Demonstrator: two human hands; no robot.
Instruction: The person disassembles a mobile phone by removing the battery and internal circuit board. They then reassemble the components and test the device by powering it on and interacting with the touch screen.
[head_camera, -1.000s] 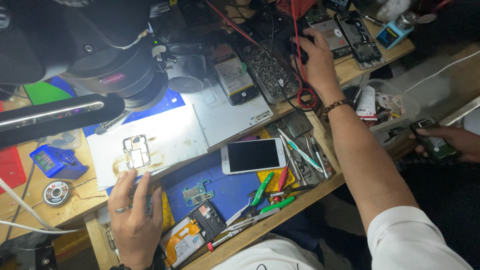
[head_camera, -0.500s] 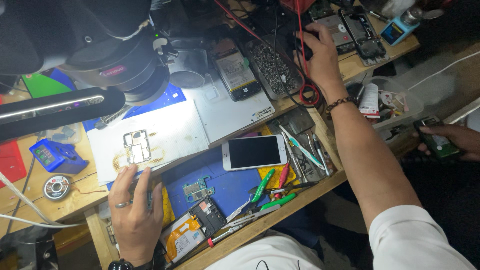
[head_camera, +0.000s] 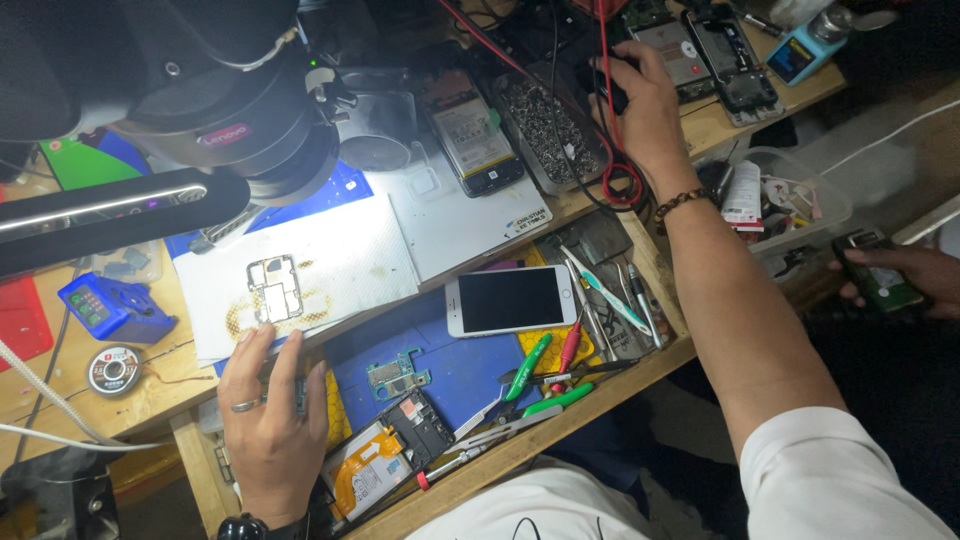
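1. A crowded wooden repair bench (head_camera: 690, 120) under a big black microscope head (head_camera: 235, 110); bright lamp light falls on a white paper sheet (head_camera: 340, 265).
2. The left hand (head_camera: 268, 415) lies flat and relaxed at the near edge of that sheet, fingers spread, gripping nothing. Over the last second it has crept slightly up towards the small metal phone frame (head_camera: 273, 288), which lies on the sheet just beyond the fingertips, apart from them.
3. The right hand (head_camera: 640, 95) has stayed far back on the bench, closed around a dark object among red and black cables (head_camera: 620, 170); what it is I cannot tell.
4. Right of the left hand: a green circuit board (head_camera: 397, 372), an opened phone body (head_camera: 385, 455), a white smartphone (head_camera: 510, 300), green-handled tools (head_camera: 530, 365).
5. Another person's hand (head_camera: 905, 275) holds a phone off the right edge.
6. The microscope overhangs the sheet, crowding any reach from above.
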